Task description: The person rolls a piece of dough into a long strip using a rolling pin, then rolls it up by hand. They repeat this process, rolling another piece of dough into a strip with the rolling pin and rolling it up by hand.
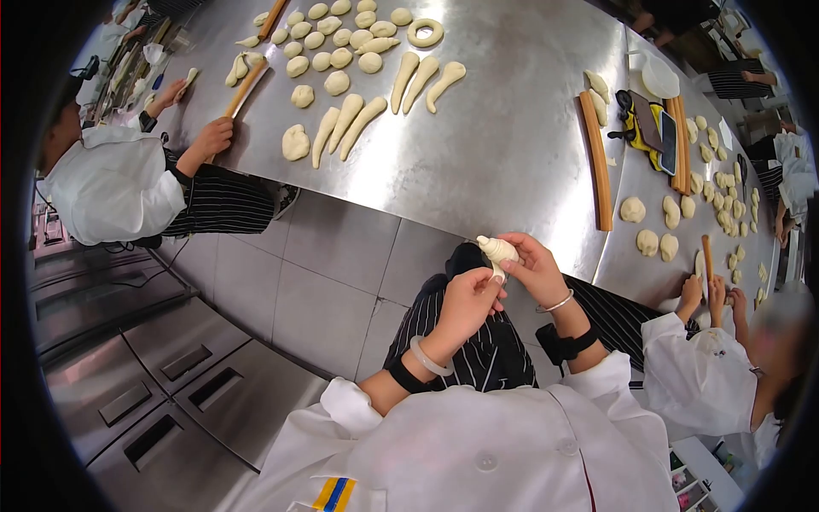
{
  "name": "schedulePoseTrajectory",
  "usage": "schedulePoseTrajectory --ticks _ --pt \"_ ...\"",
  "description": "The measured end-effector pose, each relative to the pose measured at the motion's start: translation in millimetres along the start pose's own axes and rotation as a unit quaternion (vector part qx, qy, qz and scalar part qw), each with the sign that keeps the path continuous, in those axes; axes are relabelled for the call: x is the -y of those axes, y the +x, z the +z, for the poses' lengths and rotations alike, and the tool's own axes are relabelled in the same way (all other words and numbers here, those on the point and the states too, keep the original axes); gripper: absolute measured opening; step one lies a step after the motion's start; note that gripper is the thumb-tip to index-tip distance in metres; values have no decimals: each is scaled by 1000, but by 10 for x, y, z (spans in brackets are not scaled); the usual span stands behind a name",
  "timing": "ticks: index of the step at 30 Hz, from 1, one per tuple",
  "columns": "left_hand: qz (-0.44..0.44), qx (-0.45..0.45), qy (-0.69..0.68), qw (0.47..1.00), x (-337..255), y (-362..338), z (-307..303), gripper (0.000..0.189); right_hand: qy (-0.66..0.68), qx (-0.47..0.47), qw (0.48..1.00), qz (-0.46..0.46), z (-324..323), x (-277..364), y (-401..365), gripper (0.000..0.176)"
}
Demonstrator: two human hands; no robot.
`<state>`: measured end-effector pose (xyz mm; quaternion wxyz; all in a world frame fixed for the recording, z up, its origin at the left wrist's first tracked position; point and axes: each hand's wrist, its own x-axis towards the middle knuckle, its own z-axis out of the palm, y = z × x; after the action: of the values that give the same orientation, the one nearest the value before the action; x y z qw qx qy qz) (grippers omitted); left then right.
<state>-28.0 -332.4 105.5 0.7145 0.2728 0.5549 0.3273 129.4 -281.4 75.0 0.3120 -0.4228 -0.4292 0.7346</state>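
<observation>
pale rolled dough piece (496, 249), ridged and tapered like a small shell, is held up in the air between both hands, in front of the person's striped apron and just short of the near edge of the stainless steel table (512, 128). right hand (533, 269), with a silver bangle and a black strap at the wrist, is curled around it, fingertips pinching its upper side. left hand (465, 303), wearing a clear bangle and a black wristband, is mostly closed, thumb and fingers nipping the lower end of the same piece. neither hand touches the table.

on the table, well apart from the hands, lie long tapered dough cones (345, 119), a ring-shaped dough loop (425, 32) and a long wooden rolling pin (597, 162). a co-worker's hand (213, 136) at the left rests by another wooden pin (246, 87); a second co-worker's hands (712, 294) at the right grip a short wooden stick (707, 256).
</observation>
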Motion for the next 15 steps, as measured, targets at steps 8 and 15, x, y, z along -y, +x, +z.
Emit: schedulePoseTrajectory --ticks 8,15 --pt "18 -7 -11 1000 -73 6 52 19 -2 -2 1000 -30 60 153 -70 37" --pt "32 -7 -22 999 -69 -77 98 20 -30 18 999 6 -44 105 -105 33"
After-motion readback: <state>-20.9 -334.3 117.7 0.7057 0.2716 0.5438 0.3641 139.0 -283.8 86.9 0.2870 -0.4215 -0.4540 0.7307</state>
